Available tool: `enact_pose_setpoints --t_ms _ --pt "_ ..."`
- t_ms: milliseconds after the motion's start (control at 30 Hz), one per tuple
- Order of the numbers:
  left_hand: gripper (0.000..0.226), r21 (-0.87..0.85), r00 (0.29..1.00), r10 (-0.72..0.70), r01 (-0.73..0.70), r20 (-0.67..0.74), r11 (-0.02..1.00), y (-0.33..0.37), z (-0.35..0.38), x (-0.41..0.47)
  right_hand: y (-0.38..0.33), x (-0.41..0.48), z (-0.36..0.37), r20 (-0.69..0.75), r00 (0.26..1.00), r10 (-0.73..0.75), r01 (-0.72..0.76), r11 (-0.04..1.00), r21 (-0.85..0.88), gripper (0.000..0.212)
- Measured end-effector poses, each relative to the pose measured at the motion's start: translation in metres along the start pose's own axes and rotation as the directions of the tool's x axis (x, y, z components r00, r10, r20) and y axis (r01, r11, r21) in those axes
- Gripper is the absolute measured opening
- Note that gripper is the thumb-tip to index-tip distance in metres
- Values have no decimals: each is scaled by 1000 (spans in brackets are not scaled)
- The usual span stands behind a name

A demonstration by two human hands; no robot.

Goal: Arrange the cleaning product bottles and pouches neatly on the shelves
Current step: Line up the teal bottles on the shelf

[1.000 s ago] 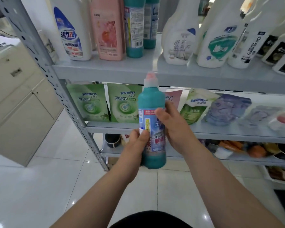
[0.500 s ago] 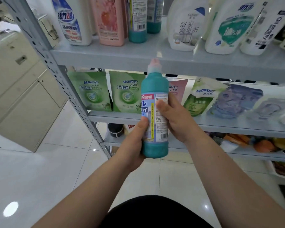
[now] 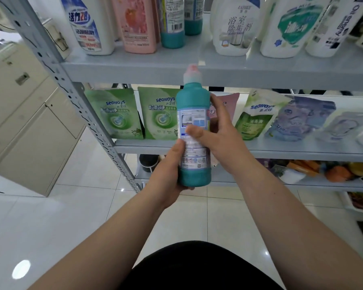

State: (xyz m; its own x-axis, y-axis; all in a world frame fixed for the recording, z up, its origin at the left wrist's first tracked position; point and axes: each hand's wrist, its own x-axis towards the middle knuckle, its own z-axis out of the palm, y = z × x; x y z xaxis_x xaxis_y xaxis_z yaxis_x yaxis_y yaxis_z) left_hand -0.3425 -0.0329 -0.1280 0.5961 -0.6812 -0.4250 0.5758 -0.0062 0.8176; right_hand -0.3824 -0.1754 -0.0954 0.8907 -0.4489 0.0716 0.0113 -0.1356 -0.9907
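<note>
A teal bottle (image 3: 194, 105) with a pink cap stands upright in front of the shelf unit, held in both hands. My left hand (image 3: 168, 172) grips its lower part from the left. My right hand (image 3: 220, 135) wraps round its middle from the right, thumb across the label. On the upper shelf (image 3: 197, 68) stand two teal bottles (image 3: 173, 21), a pink bottle (image 3: 137, 24) and several white bottles (image 3: 233, 26). On the middle shelf (image 3: 281, 152) green pouches (image 3: 117, 117) stand on the left and other pouches (image 3: 300, 120) lean to the right.
The grey perforated upright (image 3: 71, 88) of the shelf unit runs diagonally on the left. A beige cabinet (image 3: 27, 122) stands further left on the white tiled floor. The bottom shelf (image 3: 302, 184) carries mixed coloured items and a dark pot (image 3: 148, 162).
The teal bottle has been turned between my hands, so a different side of its label faces me. It stays at about the same height; the view has tilted down a little.
</note>
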Motion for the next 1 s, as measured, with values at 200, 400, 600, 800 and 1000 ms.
enact_pose_setpoints --t_ms 200,400,600,800,1000 --pt "67 -338 964 -176 236 199 911 4 -3 -5 -9 -4 5 37 999 19 -21 998 58 43" --pt "59 -241 995 -87 94 39 966 6 -1 -2 -3 -6 9 52 995 80 -82 996 43 49" --pt "33 124 984 175 -171 -22 977 11 -3 -7 -3 -4 14 -26 981 193 -191 980 52 52" --pt "34 8 968 248 -249 41 969 24 0 -17 -3 0 -2 35 945 326 -273 722 635 47" --pt "48 94 983 96 -112 153 989 12 -1 -16 -4 -6 1 84 978 190 -193 686 701 63"
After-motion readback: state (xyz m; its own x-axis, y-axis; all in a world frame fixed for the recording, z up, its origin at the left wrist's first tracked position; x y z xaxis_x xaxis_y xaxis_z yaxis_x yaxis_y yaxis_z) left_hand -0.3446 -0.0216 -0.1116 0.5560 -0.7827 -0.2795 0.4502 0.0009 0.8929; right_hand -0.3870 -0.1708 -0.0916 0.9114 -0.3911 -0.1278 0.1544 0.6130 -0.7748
